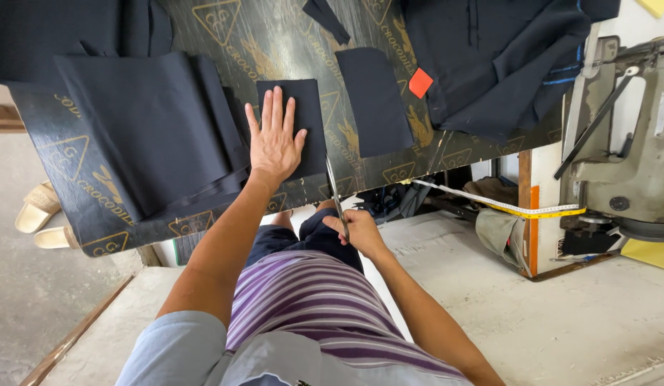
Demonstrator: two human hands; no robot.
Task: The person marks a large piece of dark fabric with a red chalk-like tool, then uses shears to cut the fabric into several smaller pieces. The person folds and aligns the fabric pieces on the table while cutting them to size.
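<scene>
My left hand (273, 139) lies flat, fingers spread, on a small dark navy fabric rectangle (307, 107) on the dark patterned table (289, 43). My right hand (358, 230) is below the table's near edge, closed on the handles of a pair of scissors (334, 187). The blades point up along the right edge of that fabric piece. A second navy cut piece (372, 100) lies just to the right.
A stack of navy fabric (149, 125) lies to the left, and a heap of navy cloth with an orange tag (420, 82) at the back right. A sewing machine (632, 150) stands at the right, with a measuring tape (503, 206) hanging from it. Sandals (38, 214) are on the floor.
</scene>
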